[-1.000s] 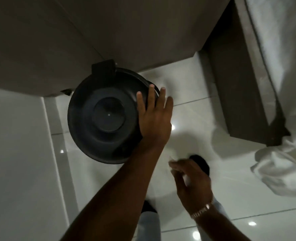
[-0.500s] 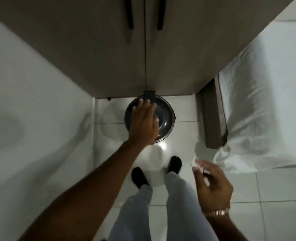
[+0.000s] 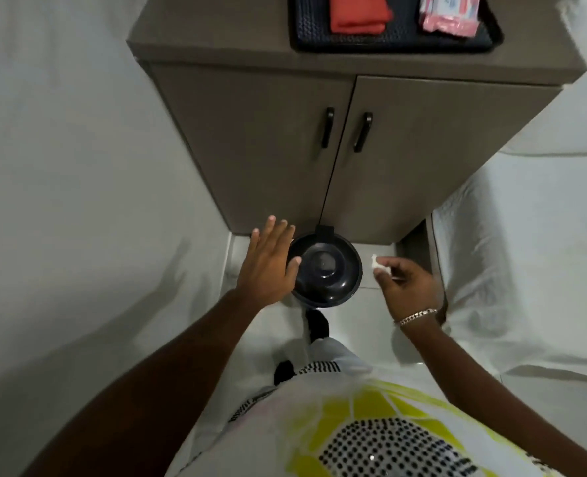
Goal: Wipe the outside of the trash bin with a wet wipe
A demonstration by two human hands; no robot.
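Note:
A round black trash bin (image 3: 330, 273) with a closed lid stands on the white tiled floor against the foot of a grey cabinet. My left hand (image 3: 269, 261) hovers over the bin's left edge, palm down, fingers spread, holding nothing. My right hand (image 3: 405, 282) is to the right of the bin and pinches a small crumpled white wet wipe (image 3: 376, 265) between thumb and fingertips. The wipe is apart from the bin.
The grey two-door cabinet (image 3: 337, 139) rises behind the bin. On its top sits a black tray (image 3: 395, 44) with a red folded cloth (image 3: 357, 12) and a pink wipes pack (image 3: 448, 12). White-sheeted beds (image 3: 526, 253) flank the narrow floor strip. My feet stand just before the bin.
The view has risen and pulled back, so the bin looks smaller and the cabinet top shows. My left hand came off the lid toward its left. My right hand rose beside the bin.

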